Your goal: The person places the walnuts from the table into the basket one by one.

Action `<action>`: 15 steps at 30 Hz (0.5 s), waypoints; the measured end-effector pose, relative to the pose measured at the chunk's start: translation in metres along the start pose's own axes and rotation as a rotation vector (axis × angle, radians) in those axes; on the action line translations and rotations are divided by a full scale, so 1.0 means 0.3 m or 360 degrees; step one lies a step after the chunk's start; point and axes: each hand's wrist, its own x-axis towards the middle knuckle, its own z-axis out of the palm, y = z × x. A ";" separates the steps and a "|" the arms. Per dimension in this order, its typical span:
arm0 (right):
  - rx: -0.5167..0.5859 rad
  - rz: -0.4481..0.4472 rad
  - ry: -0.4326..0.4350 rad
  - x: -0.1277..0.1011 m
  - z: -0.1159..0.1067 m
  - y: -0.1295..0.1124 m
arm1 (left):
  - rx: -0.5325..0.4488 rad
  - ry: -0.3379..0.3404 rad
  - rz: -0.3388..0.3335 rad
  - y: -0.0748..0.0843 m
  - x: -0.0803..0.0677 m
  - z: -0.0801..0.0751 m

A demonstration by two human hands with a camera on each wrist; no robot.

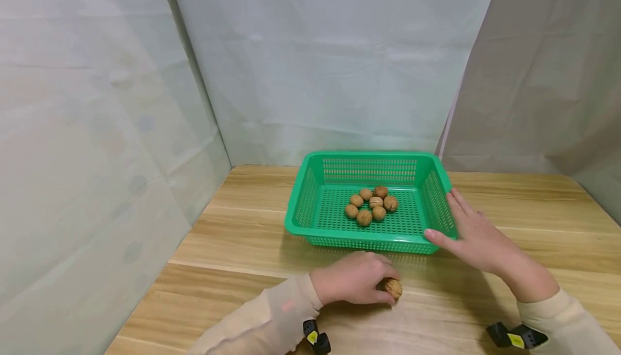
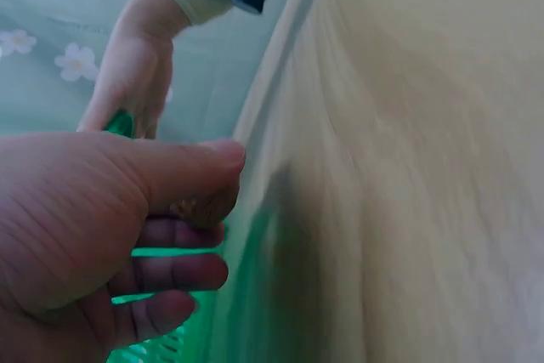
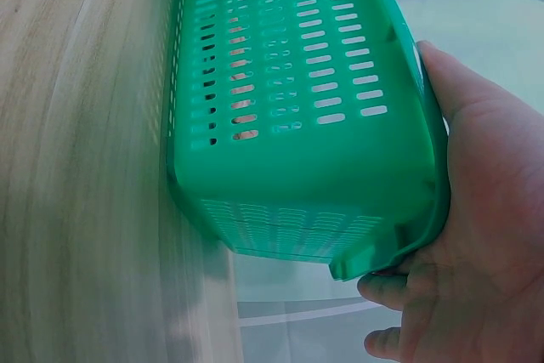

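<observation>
Green plastic mesh makes up the basket point(image 1: 310, 204) that sits on the wooden table point(image 1: 233, 247), toward the far middle of it. My right hand point(image 1: 473, 234) rests against the basket's near right corner, fingers straight along the right wall and thumb on the near rim; the right wrist view shows my palm point(image 3: 484, 210) pressed to that corner, the fingers not wrapped round anything. My left hand point(image 1: 351, 285) lies on the table just near of the basket's front wall, curled over 1 walnut point(image 1: 392, 288), which touches the wood at my fingertips. In the left wrist view my thumb point(image 2: 183, 167) and bent fingers pinch that walnut point(image 2: 204, 207), with only a sliver of shell showing between them. Inside the basket lie 7 more walnuts point(image 1: 371, 204) in a tight ring on the floor, 1 at the centre, all touching or nearly so. Pale cloth hangs point(image 1: 315, 64) behind the table and on both sides.
</observation>
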 end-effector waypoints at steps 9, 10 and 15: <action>0.0000 -0.0010 0.0012 0.000 -0.001 -0.002 | 0.0028 0.0068 0.0186 0.042 -0.020 -0.058; 0.0002 -0.0011 0.0014 -0.001 -0.001 -0.002 | 0.0033 0.0086 0.0196 0.044 -0.023 -0.064; 0.0002 -0.0006 0.0016 -0.001 -0.002 -0.002 | 0.0028 0.0209 0.0238 0.052 -0.039 -0.103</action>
